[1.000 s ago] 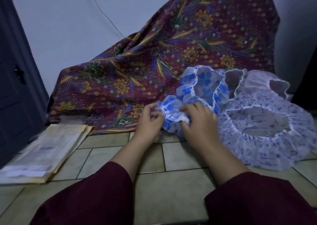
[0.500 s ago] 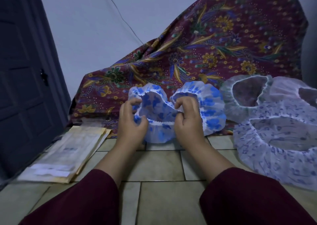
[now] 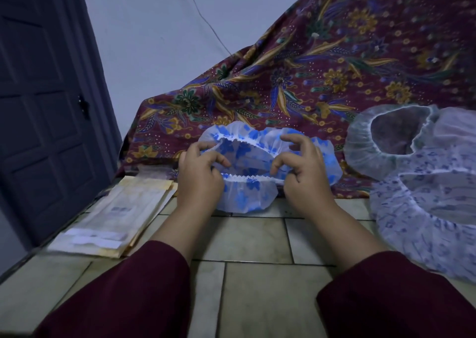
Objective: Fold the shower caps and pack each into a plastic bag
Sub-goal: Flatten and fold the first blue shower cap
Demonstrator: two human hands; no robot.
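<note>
both hands stretch a blue-flowered shower cap above the tiled floor

the left hand point(image 3: 199, 176) and right hand point(image 3: 304, 174) each grip the shower cap point(image 3: 247, 196) at its white elastic rim, fingers curled into the opening, pulling it wide. the cap is clear plastic with blue blossoms. a stack of plastic bags point(image 3: 113, 216) lies left; their label is too blurred to read. more caps point(image 3: 425, 209) sit right.
</note>
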